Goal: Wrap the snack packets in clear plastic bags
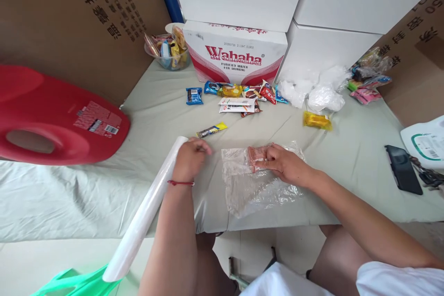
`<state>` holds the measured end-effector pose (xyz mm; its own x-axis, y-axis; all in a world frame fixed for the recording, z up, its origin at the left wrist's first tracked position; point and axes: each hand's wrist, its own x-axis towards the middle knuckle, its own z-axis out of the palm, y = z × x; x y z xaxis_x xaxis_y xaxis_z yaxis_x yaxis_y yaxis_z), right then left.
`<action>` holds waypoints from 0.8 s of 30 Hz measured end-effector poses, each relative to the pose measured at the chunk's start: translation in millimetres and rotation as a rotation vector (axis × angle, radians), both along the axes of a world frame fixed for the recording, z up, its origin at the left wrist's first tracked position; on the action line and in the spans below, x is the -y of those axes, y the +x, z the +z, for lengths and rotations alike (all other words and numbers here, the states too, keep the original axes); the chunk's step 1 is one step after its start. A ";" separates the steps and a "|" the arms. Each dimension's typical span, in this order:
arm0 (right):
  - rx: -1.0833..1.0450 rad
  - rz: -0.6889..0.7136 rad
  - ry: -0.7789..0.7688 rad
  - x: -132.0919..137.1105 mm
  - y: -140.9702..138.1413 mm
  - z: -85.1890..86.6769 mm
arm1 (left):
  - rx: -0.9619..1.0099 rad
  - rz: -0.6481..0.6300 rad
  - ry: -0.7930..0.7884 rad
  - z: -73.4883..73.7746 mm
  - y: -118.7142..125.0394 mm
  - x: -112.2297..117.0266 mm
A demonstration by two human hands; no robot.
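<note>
My left hand is closed around the top end of a long white roll of cling film, which slants down over the table's near edge. My right hand pinches a pinkish snack packet that lies on a crumpled sheet of clear film spread on the pale green tablecloth. A red string circles my left wrist. A yellow and black snack bar lies just beyond my left hand.
Several snack packets lie before a Wahaha water box. A clear bowl of snacks stands back left, a red plastic object at left. A yellow packet, crumpled plastic bags and a black phone are on the right.
</note>
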<state>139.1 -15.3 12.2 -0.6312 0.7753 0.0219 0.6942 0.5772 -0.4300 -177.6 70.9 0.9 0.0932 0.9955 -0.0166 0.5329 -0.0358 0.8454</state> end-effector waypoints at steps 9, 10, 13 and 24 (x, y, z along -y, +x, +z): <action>0.044 0.002 0.113 5.8 -10.7 7.2 | 0.258 -0.542 0.176 28.0 90.1 35.9; 0.061 -0.003 0.125 8.5 -9.8 8.8 | 0.198 -0.593 0.145 22.6 101.4 38.0; 0.036 -0.036 0.103 22.5 3.7 13.7 | -0.021 -0.655 0.129 6.0 119.1 38.6; -0.728 -1.270 -0.345 22.1 79.1 9.1 | -0.324 -0.700 0.197 4.3 116.1 44.7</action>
<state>218.2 -37.4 21.3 0.5141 0.8153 -0.2666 0.2213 -0.4264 -0.8770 -61.4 26.1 5.1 0.7190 0.6947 0.0205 0.5493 -0.5862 0.5956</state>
